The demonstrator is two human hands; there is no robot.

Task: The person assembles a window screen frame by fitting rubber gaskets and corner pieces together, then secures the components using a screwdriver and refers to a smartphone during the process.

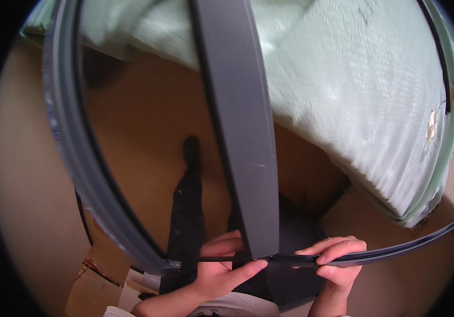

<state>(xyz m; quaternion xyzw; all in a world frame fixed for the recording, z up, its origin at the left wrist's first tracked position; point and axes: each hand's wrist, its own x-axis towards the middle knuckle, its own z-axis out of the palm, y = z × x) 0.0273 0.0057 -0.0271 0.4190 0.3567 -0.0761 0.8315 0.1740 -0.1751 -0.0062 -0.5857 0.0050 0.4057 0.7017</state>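
Observation:
A wide, flat grey bar (245,127) runs from the top of the view down to my hands. At its lower end my left hand (221,269) is closed, the thumb pressed near the bar's end and the fingers behind it. A thin dark strip (406,251) with a grooved edge stretches right from that end. My right hand (338,259) pinches this strip between thumb and fingers, a little right of the bar. To the left a long grey grooved profile (92,148), bent by the lens, comes down toward my left hand. How these pieces join is partly hidden by my fingers.
A surface covered with pale green-white wrapping (353,79) fills the upper right, its padded corner pointing toward me. Below lies a brown floor (147,105), with my dark-trousered leg (187,206) on it. Cardboard pieces (92,293) lie at lower left.

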